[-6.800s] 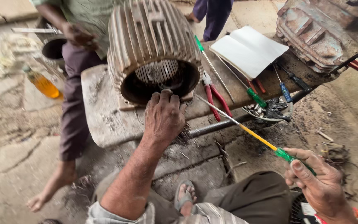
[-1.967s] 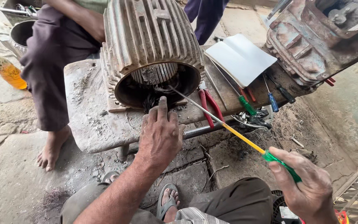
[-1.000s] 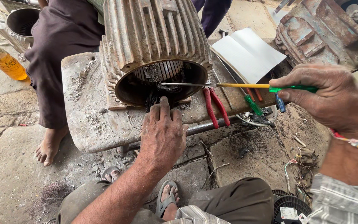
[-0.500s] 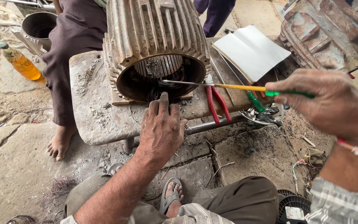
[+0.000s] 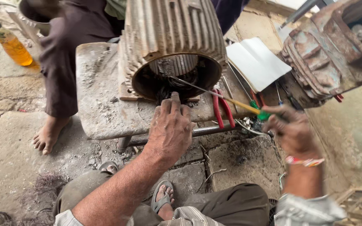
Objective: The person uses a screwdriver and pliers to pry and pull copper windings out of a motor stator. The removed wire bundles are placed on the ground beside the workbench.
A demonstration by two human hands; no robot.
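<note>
A ribbed grey motor housing (image 5: 172, 37) lies on a worn stone slab (image 5: 101, 104), its round opening facing me. My left hand (image 5: 170, 125) rests at the lower rim of the opening, fingers reaching to the dark windings (image 5: 168, 86) inside. My right hand (image 5: 292, 129) grips the green handle end of a long yellow-and-green screwdriver (image 5: 231, 100). Its thin metal shaft runs up and left into the opening, the tip near the windings.
Red-handled pliers (image 5: 223, 109) lie on the slab by the motor. A white open notebook (image 5: 256, 62) and small tools sit behind them. A rusty machine casing (image 5: 332, 50) stands at right. Another person's leg and bare foot (image 5: 49, 136) stand left, near a bottle of amber liquid (image 5: 13, 47).
My right hand has dropped lower and to the right, so the screwdriver now slants up into the motor opening instead of lying level. My left hand stays at the rim.
</note>
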